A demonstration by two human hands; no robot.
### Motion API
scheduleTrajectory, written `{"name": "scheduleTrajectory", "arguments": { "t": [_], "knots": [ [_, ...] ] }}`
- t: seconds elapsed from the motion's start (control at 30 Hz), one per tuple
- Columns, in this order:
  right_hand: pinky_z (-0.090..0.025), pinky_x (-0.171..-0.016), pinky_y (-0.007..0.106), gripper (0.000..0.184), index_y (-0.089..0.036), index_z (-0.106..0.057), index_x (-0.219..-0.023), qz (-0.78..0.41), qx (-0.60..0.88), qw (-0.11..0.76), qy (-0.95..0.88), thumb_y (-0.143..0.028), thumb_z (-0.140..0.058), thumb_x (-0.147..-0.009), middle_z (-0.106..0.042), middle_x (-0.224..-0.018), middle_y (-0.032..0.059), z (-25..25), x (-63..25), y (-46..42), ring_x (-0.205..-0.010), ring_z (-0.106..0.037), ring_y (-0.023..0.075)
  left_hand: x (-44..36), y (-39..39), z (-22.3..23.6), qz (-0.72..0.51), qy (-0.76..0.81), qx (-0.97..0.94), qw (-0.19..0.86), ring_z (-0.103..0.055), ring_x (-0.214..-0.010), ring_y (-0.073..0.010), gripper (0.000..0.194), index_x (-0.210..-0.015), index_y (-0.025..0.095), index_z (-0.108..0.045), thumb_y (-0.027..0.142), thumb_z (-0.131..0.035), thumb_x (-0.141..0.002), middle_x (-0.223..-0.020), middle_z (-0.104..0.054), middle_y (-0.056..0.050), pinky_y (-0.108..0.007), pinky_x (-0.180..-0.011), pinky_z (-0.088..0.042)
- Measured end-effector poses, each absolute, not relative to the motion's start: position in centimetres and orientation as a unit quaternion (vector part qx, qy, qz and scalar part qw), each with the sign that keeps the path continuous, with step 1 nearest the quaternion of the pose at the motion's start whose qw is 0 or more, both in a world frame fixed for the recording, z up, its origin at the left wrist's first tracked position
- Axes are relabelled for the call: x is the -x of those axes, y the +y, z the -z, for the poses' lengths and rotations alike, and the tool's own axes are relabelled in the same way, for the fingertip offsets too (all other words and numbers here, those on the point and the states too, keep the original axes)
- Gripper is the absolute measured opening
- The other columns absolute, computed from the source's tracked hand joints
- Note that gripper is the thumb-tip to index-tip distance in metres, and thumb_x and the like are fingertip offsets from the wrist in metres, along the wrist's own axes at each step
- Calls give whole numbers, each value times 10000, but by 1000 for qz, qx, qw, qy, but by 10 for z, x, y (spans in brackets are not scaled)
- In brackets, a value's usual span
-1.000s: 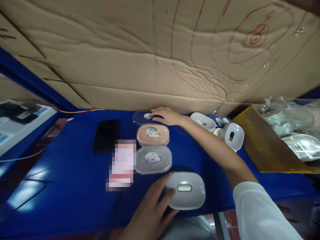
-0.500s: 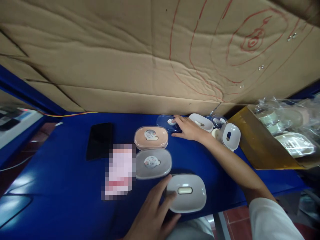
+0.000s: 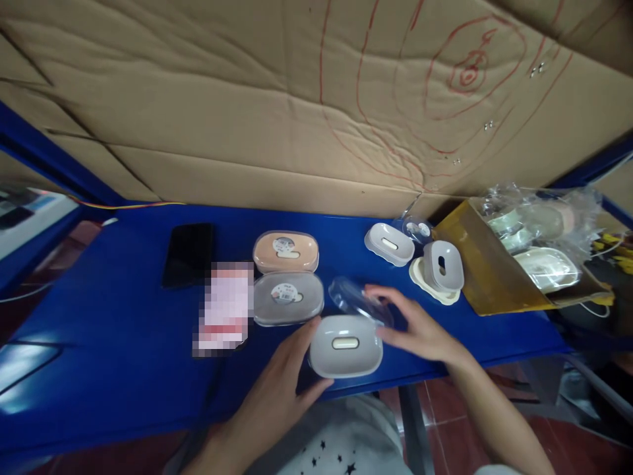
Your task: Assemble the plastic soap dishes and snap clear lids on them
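In the head view, a grey soap dish (image 3: pixel 346 364) with a pale oval slot piece in its middle sits near the table's front edge. My left hand (image 3: pixel 279 379) curls round the dish's left end, index finger at the back rim and thumb at the front. Pinched in my right hand (image 3: pixel 420 326) is a clear lid (image 3: pixel 350 297), tilted just behind the dish. Behind my left fingers lie a lidded grey soap dish (image 3: pixel 267 309) and a lidded peach soap dish (image 3: pixel 270 256), both with round labels.
A black phone (image 3: pixel 188 257) and a blurred-out pinkish item (image 3: pixel 227 307) lie left. Open grey dishes (image 3: pixel 388 254), a cream piece (image 3: pixel 420 277) and clear lids (image 3: pixel 413 227) sit back right, beside a cardboard box (image 3: pixel 469 264) of bagged dishes. Cardboard (image 3: pixel 198 99) walls the back.
My right hand has drawn the clear lid from the back of the table toward me, close to the open grey dish. My left hand has closed further round that dish's end. The view has shifted.
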State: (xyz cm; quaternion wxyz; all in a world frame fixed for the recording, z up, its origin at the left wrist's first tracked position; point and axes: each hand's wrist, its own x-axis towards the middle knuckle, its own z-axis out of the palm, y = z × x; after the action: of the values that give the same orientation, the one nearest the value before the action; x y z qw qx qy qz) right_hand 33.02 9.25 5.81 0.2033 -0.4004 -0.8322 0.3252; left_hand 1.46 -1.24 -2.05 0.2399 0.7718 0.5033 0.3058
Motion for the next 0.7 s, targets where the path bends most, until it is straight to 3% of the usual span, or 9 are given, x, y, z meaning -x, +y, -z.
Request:
{"name": "scheduleTrajectory", "arguments": {
  "t": [0.13, 0.27, 0.53, 0.7],
  "knots": [
    [-596, -1210, 574, 734, -367, -497, -1645, -261, 368, 182, -874, -333, -800, -976, -530, -1737, 92, -54, -333, 42, -1597, -526, 332, -15, -11, 18, -309, 505, -770, 239, -624, -1505, -389, 945, -1807, 334, -150, 353, -707, -1043, -1712, -538, -191, -635, -1084, -660],
    [-602, -1212, 582, 740, -367, -519, -1659, -210, 344, 169, -899, -243, -765, -973, -492, -1767, 64, -45, -323, 31, -1639, -464, 335, -14, -9, 16, -310, 500, -773, 237, -618, -1512, -387, 997, -1808, 355, -147, 327, -753, -1017, -1721, -527, -183, -634, -1093, -656],
    [-592, -1216, 605, 678, -341, -538, -1644, -175, 317, 187, -913, -253, -720, -997, -509, -1754, 69, -33, -321, 32, -1658, -432, 344, -12, -7, 12, -291, 492, -780, 255, -621, -1515, -350, 786, -1757, 402, -300, 412, -696, -1078, -1724, -536, -118, -576, -1152, -629],
    [-614, -1190, 602, 682, -358, -524, -1655, -141, 308, 194, -921, -264, -709, -1006, -549, -1726, 64, -28, -323, 28, -1641, -462, 352, -11, -8, 14, -286, 484, -780, 274, -590, -1543, -349, 702, -1726, 393, -345, 458, -662, -1103, -1743, -508, -124, -599, -1171, -606]
  ]
}}
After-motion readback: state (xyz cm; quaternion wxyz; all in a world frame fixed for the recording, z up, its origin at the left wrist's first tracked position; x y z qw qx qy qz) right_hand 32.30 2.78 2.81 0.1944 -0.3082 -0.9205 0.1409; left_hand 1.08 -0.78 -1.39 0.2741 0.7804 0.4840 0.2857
